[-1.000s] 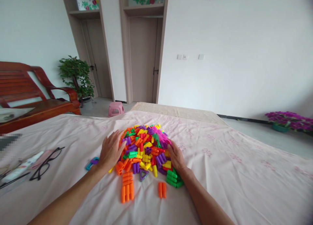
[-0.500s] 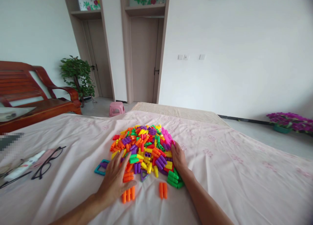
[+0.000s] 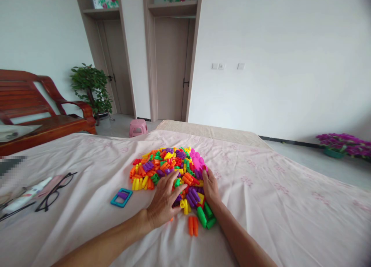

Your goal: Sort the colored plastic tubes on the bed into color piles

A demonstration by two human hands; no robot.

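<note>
A heap of colourful plastic tube-shaped building blocks [image 3: 162, 166] lies on the cloth. My left hand [image 3: 165, 201] reaches over the heap's near left side, fingers spread and touching blocks, holding none. At the right side my right hand [image 3: 211, 186] rests open against the heap's edge, its fingertips by a pink flower-edged piece [image 3: 198, 161]; some of its fingers are hidden. Green blocks [image 3: 202, 217] lie beside the right wrist. Nearer to me is an orange block [image 3: 193, 225]. Left of the heap sits a blue square frame [image 3: 121, 197] with a purple piece inside.
A pale pink flowered cloth [image 3: 261, 205] covers the surface. Black-framed glasses [image 3: 55, 192] and a white tube [image 3: 29, 195] lie at the left. Beyond stand a wooden bench [image 3: 43, 108], a pink stool [image 3: 138, 127] and a potted plant [image 3: 90, 85].
My left hand has moved right, over the front of the heap, and the orange blocks and purple triangle there are now covered or shifted. The right hand stays nearly in place; green blocks beside it have shifted.
</note>
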